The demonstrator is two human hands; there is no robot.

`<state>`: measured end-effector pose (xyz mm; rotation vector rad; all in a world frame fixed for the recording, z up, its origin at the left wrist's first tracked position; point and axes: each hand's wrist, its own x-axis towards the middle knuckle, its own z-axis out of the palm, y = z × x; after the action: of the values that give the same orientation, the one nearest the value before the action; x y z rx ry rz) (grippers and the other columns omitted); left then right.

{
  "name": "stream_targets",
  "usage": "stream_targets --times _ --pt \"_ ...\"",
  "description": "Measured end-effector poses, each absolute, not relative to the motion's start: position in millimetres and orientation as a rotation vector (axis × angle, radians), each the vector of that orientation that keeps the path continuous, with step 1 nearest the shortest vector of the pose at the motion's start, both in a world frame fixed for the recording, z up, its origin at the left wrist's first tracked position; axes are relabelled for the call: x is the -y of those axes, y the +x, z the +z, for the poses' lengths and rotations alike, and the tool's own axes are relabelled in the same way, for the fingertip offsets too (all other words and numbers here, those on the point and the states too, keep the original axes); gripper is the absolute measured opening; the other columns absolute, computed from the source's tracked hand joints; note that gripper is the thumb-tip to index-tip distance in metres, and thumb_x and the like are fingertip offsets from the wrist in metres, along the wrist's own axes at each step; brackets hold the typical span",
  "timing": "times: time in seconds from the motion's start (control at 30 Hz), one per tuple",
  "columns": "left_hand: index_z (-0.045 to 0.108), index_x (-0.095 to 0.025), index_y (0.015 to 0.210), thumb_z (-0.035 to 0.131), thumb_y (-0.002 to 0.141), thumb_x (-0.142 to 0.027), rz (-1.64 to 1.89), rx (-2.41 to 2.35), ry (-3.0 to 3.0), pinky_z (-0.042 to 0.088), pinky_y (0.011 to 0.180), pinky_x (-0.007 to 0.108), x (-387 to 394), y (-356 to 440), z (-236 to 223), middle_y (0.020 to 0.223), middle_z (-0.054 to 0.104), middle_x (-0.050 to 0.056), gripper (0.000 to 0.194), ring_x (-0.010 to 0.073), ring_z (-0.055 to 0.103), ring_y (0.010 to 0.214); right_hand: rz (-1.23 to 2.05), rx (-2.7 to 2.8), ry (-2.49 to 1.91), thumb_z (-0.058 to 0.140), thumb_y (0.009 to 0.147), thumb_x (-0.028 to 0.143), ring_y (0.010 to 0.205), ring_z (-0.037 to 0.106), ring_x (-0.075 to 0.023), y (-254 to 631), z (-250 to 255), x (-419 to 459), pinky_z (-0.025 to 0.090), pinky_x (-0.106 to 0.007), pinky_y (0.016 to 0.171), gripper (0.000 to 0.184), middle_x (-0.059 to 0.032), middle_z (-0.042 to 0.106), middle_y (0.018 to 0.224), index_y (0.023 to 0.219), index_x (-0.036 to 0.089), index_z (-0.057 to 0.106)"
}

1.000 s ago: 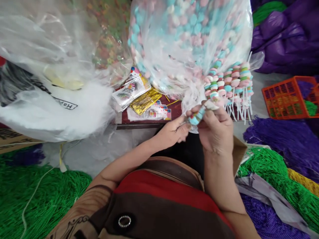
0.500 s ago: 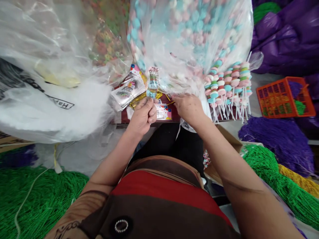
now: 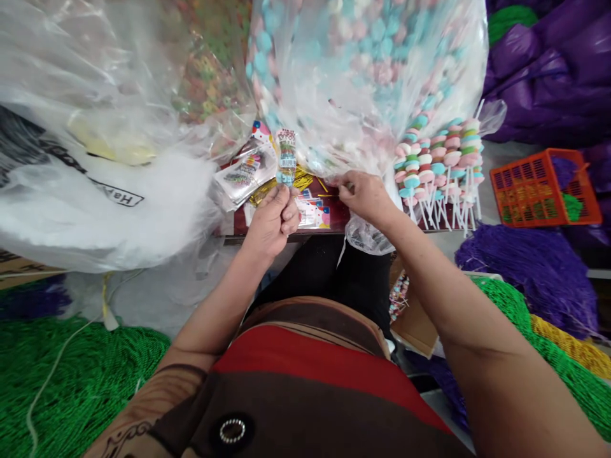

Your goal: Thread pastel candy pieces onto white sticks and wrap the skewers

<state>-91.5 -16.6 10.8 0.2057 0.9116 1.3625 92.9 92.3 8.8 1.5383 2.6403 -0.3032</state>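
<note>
My left hand is closed around the lower end of a marshmallow lollipop in a printed clear wrapper, which stands upright above the fingers. Beside that hand lie a heap of gold twist ties and some printed clear wrappers. More wrappers with coloured dots rest near the table edge. My right hand is at the mouth of the marshmallow bag, its thumb and fingers pinched together close to the loose ties. Whatever sits in that pinch is too small to make out.
A big clear bag of pastel marshmallows stands behind the hands. Right of it are several marshmallow sticks. A white plastic bag fills the left. An orange basket and green beaded strands lie around.
My right hand has lifted slightly from the table and its fingers have curled into a pinch. The left hand still holds the wrapped lollipop, whose top has shifted a little left.
</note>
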Motion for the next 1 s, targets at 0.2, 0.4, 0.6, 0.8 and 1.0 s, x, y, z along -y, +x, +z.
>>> stream_targets --times 0.2,0.4,0.6,0.8,1.0 --pt "0.058 -0.019 0.081 0.068 0.1 -0.039 1.351 -0.929 0.204 0.024 0.037 0.014 15.0 -88.1 10.3 0.048 0.036 -0.012 0.03 0.001 0.029 0.033 -0.181 -2.612 1.363 0.04 0.102 0.014 0.106 0.07 -0.0322 93.1 8.6 -77.0 0.052 -0.041 0.087 0.041 -0.0219 0.073 0.127 0.131 0.01 0.069" --pt "0.058 -0.018 0.081 0.065 0.103 -0.036 1.359 -0.892 0.205 0.024 0.036 0.013 16.1 -86.0 8.3 0.048 0.038 -0.012 0.029 0.001 0.03 0.032 -0.128 -2.563 1.379 0.034 0.103 0.011 0.107 0.073 -0.0366 81.5 6.5 -79.3 0.054 -0.044 0.086 0.043 -0.0283 0.073 0.122 0.129 0.003 0.067" --pt "0.058 -0.017 0.08 0.056 0.107 -0.031 1.383 -0.912 0.189 0.024 0.036 0.013 17.3 -87.0 6.8 0.048 0.038 -0.011 0.03 0.0013 0.03 0.032 -0.631 -2.598 1.821 0.048 0.096 0.015 0.08 0.075 -0.0269 96.3 7.6 -86.5 0.056 -0.037 0.08 0.03 -0.0126 0.08 0.086 0.111 0.011 0.074" --pt "0.059 -0.018 0.08 0.066 0.102 -0.037 1.369 -0.933 0.185 0.024 0.036 0.013 16.1 -86.9 4.9 0.048 0.038 -0.012 0.03 0.0012 0.03 0.032 -0.464 -2.607 1.703 0.051 0.095 0.018 0.099 0.073 -0.0299 96.0 4.8 -75.6 0.055 -0.04 0.091 0.029 -0.0159 0.081 0.105 0.105 0.015 0.077" --pt "0.059 -0.018 0.081 0.066 0.102 -0.038 1.369 -0.94 0.186 0.024 0.036 0.014 15.5 -86.0 2.6 0.048 0.038 -0.012 0.03 0.0014 0.03 0.032 -0.223 -2.509 1.689 0.042 0.098 0.012 0.105 0.074 -0.0359 78.3 -6.1 -79.9 0.056 -0.045 0.091 0.042 -0.0246 0.079 0.113 0.124 0.008 0.075"
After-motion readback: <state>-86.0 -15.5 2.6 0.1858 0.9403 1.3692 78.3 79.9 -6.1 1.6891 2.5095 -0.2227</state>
